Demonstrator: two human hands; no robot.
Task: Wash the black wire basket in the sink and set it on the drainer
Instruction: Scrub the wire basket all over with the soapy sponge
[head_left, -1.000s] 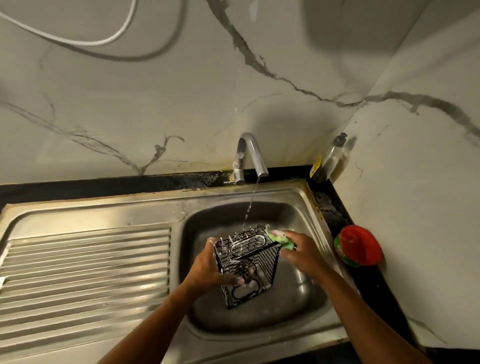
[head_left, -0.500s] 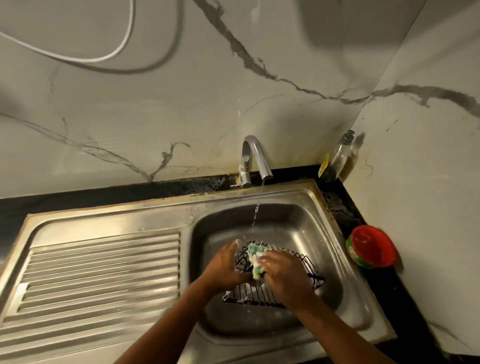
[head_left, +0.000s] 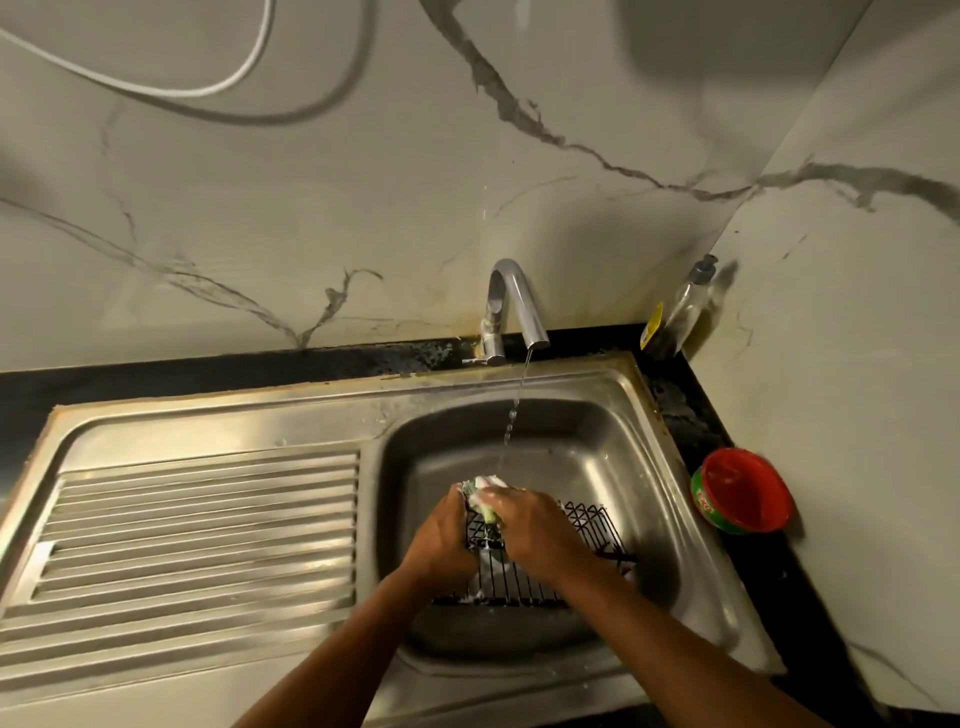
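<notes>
In the sink basin (head_left: 631, 467) the black wire basket (head_left: 592, 530) lies low, suds on its wires. My left hand (head_left: 441, 540) has its grip clamped on the basket's left end. My right hand (head_left: 530, 530) curls over a soapy green sponge (head_left: 483, 488), pressing it down. I judge the basket light, stiff and slippery, so I'd hold a rim wire rather than thin mesh. Beyond, the tap (head_left: 514, 306) runs. The drainer (head_left: 208, 525) lies left.

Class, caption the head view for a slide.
Left hand holds the black wire basket in the sink; right hand scrubs with a sponge.
</notes>
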